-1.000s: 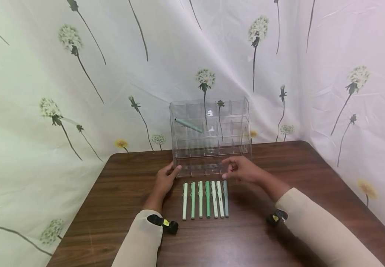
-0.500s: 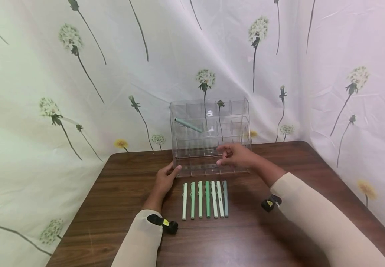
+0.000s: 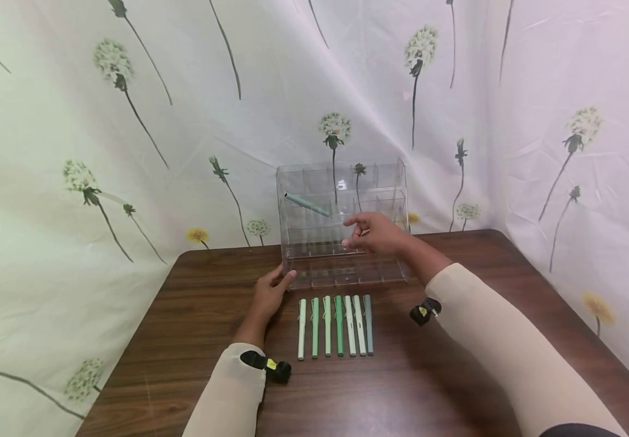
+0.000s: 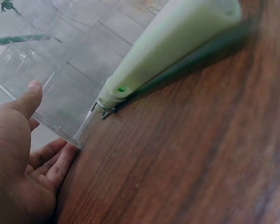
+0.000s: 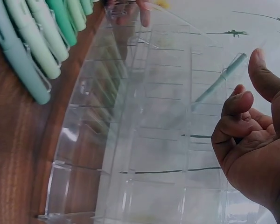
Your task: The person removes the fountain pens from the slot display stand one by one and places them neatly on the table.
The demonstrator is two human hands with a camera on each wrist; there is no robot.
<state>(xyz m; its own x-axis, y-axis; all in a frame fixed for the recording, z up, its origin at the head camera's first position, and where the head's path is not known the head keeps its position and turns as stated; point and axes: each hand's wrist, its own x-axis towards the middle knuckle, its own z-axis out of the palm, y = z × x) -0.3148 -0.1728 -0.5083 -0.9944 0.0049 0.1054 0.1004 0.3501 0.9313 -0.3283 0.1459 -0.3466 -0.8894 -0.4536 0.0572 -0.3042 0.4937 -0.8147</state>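
A clear tiered organizer (image 3: 322, 235) with small compartments stands at the table's back, against the patterned cloth. My left hand (image 3: 267, 298) holds its lower left corner, thumb on the near side and the other fingers behind (image 4: 60, 161). One teal pen (image 3: 307, 205) lies tilted across an upper tier on the left. My right hand (image 3: 375, 233) hovers in front of the middle tiers, below and right of that pen, thumb and index finger apart, nothing between them. Several capped pens in green, white and grey-blue, such as the dark green pen (image 3: 339, 326), lie in a row before the organizer.
The brown wooden table (image 3: 194, 340) reaches back to a hanging cloth (image 3: 210, 109) printed with dandelions. The cloth also runs along both sides. Each wrist carries a black camera (image 3: 278, 371).
My right hand has risen and moved left, from beside the grey-blue pen's top to the organizer's middle tiers. My left hand, the tilted pen and the row of pens stay where they were.
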